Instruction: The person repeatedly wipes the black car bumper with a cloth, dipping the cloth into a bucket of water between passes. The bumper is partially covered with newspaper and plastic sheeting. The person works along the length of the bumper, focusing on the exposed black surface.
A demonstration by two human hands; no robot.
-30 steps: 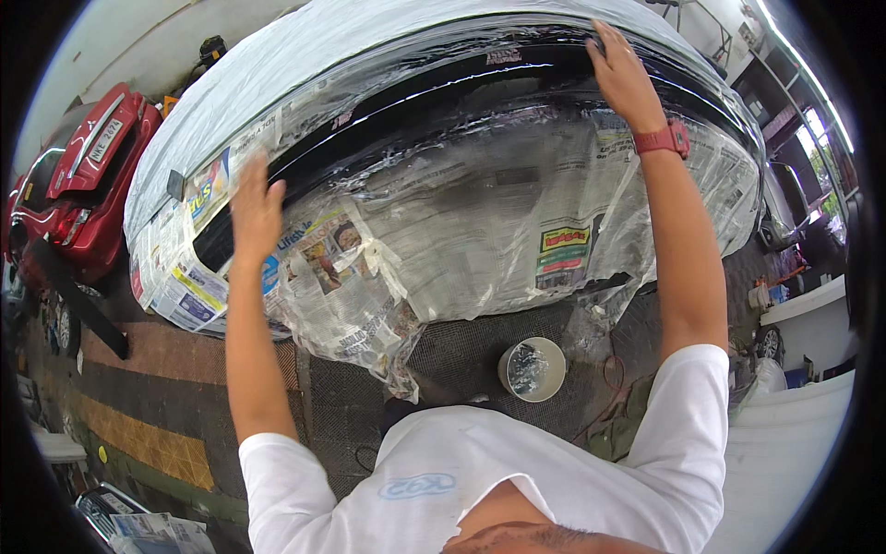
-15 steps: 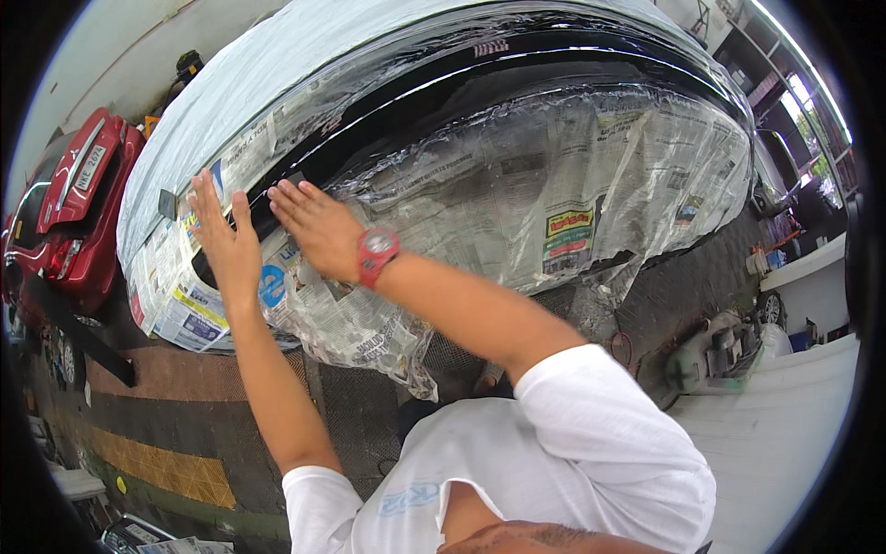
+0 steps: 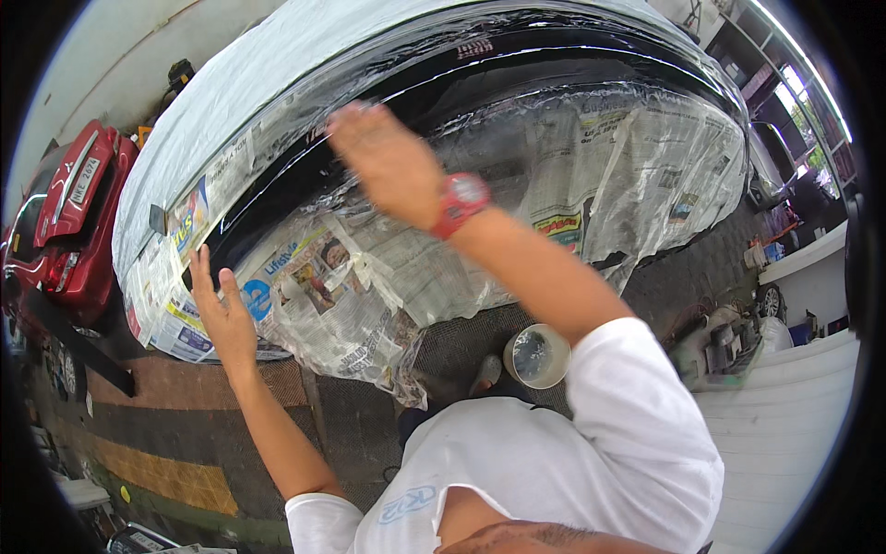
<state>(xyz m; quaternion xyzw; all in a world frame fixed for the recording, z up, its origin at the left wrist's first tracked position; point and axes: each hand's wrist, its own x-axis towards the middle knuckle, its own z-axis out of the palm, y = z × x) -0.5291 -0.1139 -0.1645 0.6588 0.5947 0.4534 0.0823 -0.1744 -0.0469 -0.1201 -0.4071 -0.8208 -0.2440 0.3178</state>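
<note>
A large covered car body lies before me, with a glossy black band [image 3: 544, 65] left bare between the masking. Newspaper sheets [image 3: 461, 203] under crinkled clear film cover its near side, and white sheeting [image 3: 198, 120] covers the far side. My left hand [image 3: 224, 312] rests near the left end of the black band, fingers stretched and thumb apart, at the newspaper's edge. Over the left part of the black band, my right hand [image 3: 386, 166] is blurred by motion, its palm turned down. Whether anything lies under it is hidden. A red watch [image 3: 461, 200] is on that wrist.
By my feet stands a pale bucket [image 3: 537, 356] with liquid in it. A red car [image 3: 69, 212] is parked at the left, with a dark beam [image 3: 78, 342] beside it. White ribbed sheeting [image 3: 784, 415] and assorted workshop items [image 3: 724, 337] fill the right side.
My right hand has moved right and away from me along the black band, leaving my left hand's side. The left hand has come lower and nearer. The bucket has come into sight.
</note>
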